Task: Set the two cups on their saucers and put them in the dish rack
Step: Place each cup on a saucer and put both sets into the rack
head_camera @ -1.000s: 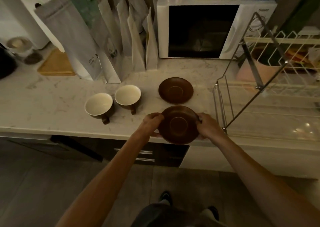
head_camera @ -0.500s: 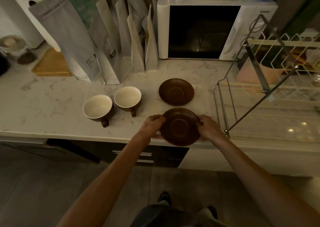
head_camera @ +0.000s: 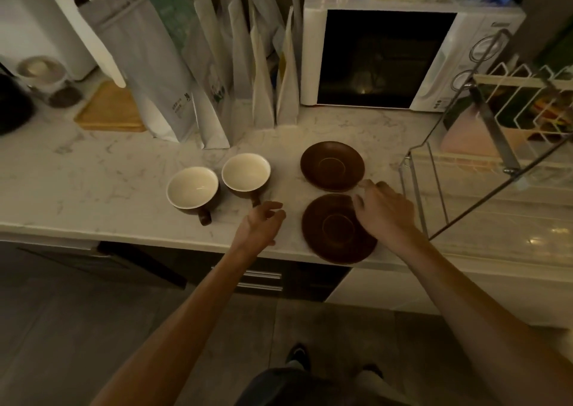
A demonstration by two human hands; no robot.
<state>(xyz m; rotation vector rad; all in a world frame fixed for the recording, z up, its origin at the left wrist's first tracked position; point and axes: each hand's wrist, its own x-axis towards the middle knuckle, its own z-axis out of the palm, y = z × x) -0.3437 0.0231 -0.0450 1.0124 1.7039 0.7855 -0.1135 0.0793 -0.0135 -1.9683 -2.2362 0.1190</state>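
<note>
The near saucer (head_camera: 336, 230) is partly covered at its right rim by the right hand (head_camera: 386, 211). The dish rack (head_camera: 483, 170) is cut off by the right edge, and its contents cannot be told.

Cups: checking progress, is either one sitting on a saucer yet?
No, both cups stand on the counter, left of the two bare saucers.

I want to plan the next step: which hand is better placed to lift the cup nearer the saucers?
The left hand. It hovers open just in front of that cup's handle, while the right hand is over the near saucer, farther from both cups.
</note>
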